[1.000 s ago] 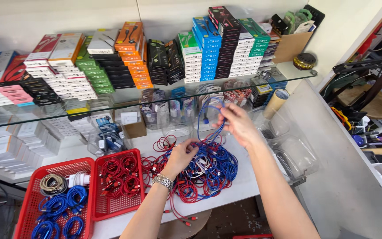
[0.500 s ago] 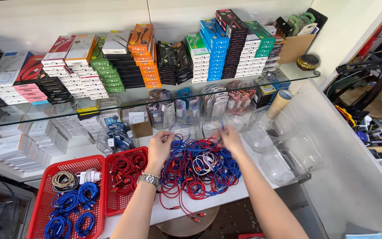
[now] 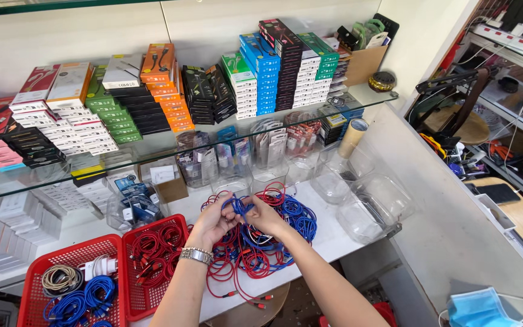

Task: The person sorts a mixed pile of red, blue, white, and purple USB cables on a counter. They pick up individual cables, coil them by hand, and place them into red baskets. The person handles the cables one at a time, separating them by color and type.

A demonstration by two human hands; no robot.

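Both our hands, left hand (image 3: pixel 213 219) and right hand (image 3: pixel 260 213), now pinch one blue cable (image 3: pixel 237 206) at frame centre; moments ago they lay spread over the tangled cable pile (image 3: pixel 261 248).

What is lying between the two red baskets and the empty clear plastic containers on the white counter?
In the head view, a tangled pile of red and blue cables lies between the red baskets and the clear containers. Both hands, left and right, hold a blue cable above it.

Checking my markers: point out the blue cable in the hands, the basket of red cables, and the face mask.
blue cable (image 3: pixel 237 206), head view, loop between the hands
red basket (image 3: pixel 129 274), head view, left rim
face mask (image 3: pixel 478 309), head view, pleated middle
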